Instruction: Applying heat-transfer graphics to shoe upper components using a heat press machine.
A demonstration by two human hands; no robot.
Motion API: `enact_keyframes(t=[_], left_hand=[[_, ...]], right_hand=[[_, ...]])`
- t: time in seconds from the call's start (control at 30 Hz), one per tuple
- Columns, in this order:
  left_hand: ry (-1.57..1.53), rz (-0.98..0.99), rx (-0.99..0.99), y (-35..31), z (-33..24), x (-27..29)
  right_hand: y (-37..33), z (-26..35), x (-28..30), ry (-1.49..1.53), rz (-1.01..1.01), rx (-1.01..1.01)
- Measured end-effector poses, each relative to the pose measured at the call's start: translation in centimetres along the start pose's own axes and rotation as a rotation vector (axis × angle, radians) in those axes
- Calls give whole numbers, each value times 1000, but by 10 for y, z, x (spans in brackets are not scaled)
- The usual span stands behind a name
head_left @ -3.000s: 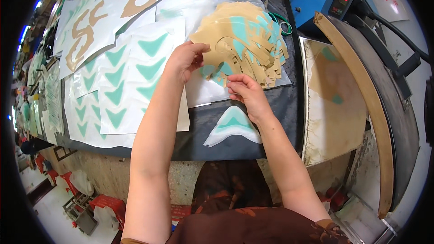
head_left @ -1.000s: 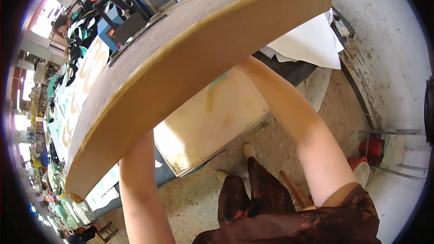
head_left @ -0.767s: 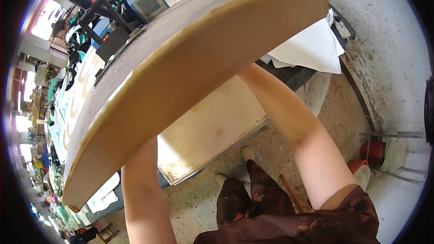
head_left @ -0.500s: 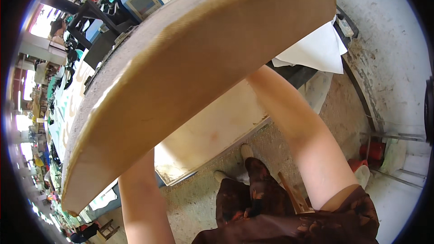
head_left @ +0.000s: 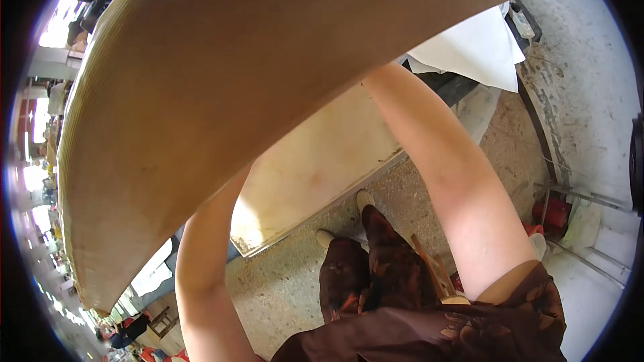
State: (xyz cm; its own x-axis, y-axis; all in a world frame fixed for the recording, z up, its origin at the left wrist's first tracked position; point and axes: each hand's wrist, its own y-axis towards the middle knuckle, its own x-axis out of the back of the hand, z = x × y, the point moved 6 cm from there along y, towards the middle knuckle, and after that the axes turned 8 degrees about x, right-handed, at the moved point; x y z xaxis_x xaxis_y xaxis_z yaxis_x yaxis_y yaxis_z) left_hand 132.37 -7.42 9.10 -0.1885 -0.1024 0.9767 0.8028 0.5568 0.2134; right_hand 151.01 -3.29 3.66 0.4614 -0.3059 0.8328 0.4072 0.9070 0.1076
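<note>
A large brown board (head_left: 268, 60) with a finely ridged left edge fills the upper part of the view, raised and tilted in front of me. My left forearm (head_left: 209, 255) and my right forearm (head_left: 443, 161) reach up behind its lower edge. Both my hands are hidden there, so their fingers and grip do not show. Below the board, between my arms, lies a cream-coloured flat panel (head_left: 322, 161) with a worn, stained rim and a bright light patch at its near left corner.
White paper sheets (head_left: 473, 47) lie on a dark surface beyond my right arm. A stained white wall (head_left: 577, 60) stands at right, with a metal frame (head_left: 590, 201) and red container (head_left: 553, 211). A wooden stool (head_left: 162, 323) and another person (head_left: 127, 332) are at lower left.
The brown board has tipped up toward me, so its broad face covers more of the view and its grey top no longer shows. Both my forearms have risen with it.
</note>
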Motion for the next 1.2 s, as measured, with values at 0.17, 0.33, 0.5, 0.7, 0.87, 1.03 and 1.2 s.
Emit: enact_keyframes(t=[0.17, 0.33, 0.5, 0.7, 0.87, 1.03, 1.2], left_hand=[[14, 15, 23, -3, 5, -4], [64, 117, 98, 4, 1, 5], [96, 142, 144, -2, 13, 6], [127, 168, 163, -6, 14, 8], [79, 174, 144, -7, 7, 8], [59, 189, 163, -13, 14, 6], [43, 168, 163, -15, 13, 8]], right_hand=[[1, -8, -1, -22, 22, -76], [4, -11, -2, -60, 42, -97], [-2, 1, -3, -47, 60, -78], [-5, 1, -5, -72, 68, -48], [-3, -1, -1, -48, 36, -39], [-8, 12, -1, -25, 78, -52], [-6, 10, 1, -37, -52, -9]])
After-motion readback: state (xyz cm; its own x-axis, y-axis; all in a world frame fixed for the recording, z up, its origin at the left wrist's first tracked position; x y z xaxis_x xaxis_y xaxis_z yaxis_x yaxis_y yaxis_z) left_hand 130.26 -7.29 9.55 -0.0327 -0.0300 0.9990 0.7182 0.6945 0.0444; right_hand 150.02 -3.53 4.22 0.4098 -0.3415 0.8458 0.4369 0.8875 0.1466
